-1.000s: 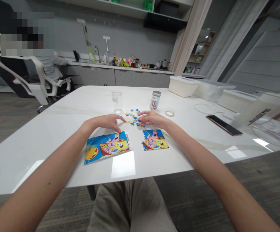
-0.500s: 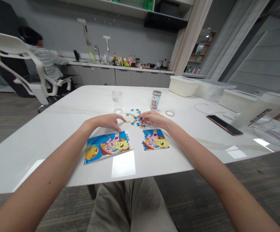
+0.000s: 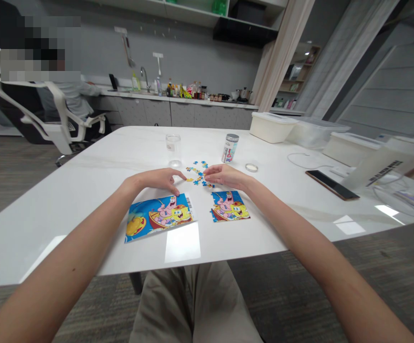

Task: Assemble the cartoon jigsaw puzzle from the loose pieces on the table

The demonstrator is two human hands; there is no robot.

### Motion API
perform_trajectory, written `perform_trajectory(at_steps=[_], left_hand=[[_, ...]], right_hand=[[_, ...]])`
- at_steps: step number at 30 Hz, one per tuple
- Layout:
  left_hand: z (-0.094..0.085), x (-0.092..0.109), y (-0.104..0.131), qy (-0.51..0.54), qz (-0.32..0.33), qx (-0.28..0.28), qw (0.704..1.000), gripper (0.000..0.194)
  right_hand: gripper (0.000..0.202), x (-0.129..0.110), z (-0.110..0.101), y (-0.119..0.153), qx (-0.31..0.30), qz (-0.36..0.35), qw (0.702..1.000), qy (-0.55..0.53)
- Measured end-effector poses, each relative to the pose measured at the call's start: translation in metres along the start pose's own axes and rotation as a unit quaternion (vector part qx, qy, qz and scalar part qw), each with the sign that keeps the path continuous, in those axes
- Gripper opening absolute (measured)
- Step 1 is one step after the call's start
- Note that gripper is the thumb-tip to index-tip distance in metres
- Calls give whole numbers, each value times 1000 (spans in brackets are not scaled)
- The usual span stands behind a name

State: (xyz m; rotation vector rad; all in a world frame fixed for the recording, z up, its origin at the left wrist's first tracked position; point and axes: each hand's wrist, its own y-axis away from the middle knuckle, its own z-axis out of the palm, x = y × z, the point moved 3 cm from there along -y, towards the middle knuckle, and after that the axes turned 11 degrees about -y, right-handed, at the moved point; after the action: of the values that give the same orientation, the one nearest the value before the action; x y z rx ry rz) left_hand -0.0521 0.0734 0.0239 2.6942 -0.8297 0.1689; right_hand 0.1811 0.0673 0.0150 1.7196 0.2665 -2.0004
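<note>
Small blue-and-yellow jigsaw pieces [image 3: 196,182] lie loose on the white glossy bench [image 3: 135,147], mid-bench, between and just beyond the hands. Left hand [image 3: 160,179]: open, index finger reaching to a yellow piece at the near edge of the scatter, thumb at the top edge of the blue printed picture card [image 3: 160,216]. Right hand [image 3: 226,176]: fingers bent over the right side of the scatter; can't tell if a piece is pinched. Joined cartoon jigsaw section [image 3: 230,207] lies flat nearer the body, right of the card, not touching it. Handling, my read: pieces light, thin, stiffish card, likely to skate on the gloss; pinch by opposite edges, spare the tabs. Joined section probably flexes and splits at the seams if lifted by a corner; slide it flat or support from below. Card light, bendy, grab by an edge. Counts: 1 card, 1 joined section, 1 transparent jar [image 3: 173,150], 1 printed canister with silver lid [image 3: 230,148], 1 round silver-rimmed lid [image 3: 252,167] beside it, 3 lidded plastic tubs [image 3: 271,127] at far right. Loose pieces overlap and are partly covered: no reliable count.
</note>
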Motion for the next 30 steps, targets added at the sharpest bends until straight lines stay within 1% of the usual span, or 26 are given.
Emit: perform_trajectory(at_steps=[4, 9, 16, 22, 25, 30], left_hand=[[1, -2, -1, 1, 5, 3, 1000, 80], [2, -5, -2, 1, 3, 2, 1000, 81], [0, 0, 0, 9, -1, -2, 1000, 84], [1, -1, 0, 12, 4, -2, 1000, 85], [1, -3, -1, 10, 7, -2, 1000, 85], [1, -3, -1, 4, 2, -4, 1000, 83]], right_hand=[[21, -1, 1, 2, -7, -8, 999, 32], [28, 0, -1, 0, -4, -5, 1000, 11], [12, 2, -3, -3, 4, 12, 1000, 6], [12, 2, -1, 0, -5, 28, 1000, -3], [14, 1, -2, -1, 0, 20, 1000, -12], [11, 1, -2, -4, -6, 5, 1000, -17]])
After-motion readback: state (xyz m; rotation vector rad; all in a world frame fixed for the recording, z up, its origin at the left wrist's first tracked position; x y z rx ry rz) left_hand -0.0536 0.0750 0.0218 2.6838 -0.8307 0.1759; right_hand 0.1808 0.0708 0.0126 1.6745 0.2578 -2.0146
